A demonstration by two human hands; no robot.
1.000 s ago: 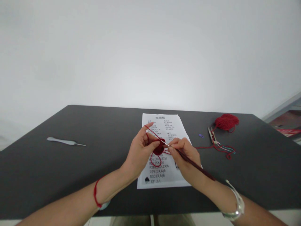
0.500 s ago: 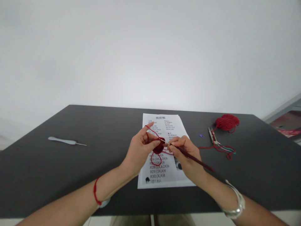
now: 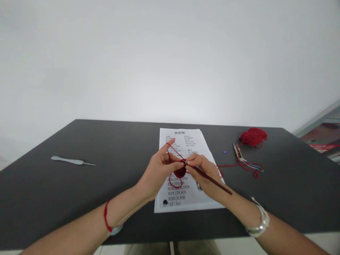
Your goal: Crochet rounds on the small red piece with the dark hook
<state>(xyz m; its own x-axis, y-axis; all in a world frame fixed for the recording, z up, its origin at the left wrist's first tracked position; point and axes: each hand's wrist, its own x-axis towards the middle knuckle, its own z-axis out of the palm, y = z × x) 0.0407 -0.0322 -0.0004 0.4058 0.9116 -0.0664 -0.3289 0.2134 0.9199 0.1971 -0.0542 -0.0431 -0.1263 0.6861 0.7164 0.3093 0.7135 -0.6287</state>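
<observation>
1. The red crochet piece [image 3: 180,173] was held above the printed pattern sheets [image 3: 191,206], pinched by the left hand [image 3: 157,173]; yarn [image 3: 175,151] was draped over a raised finger.
2. The brown-handled crochet hook [image 3: 214,180] was grasped by the right hand [image 3: 212,189], a stitch apparently being worked.
3. Yarn seemingly needed to be caught and drawn through.
</observation>
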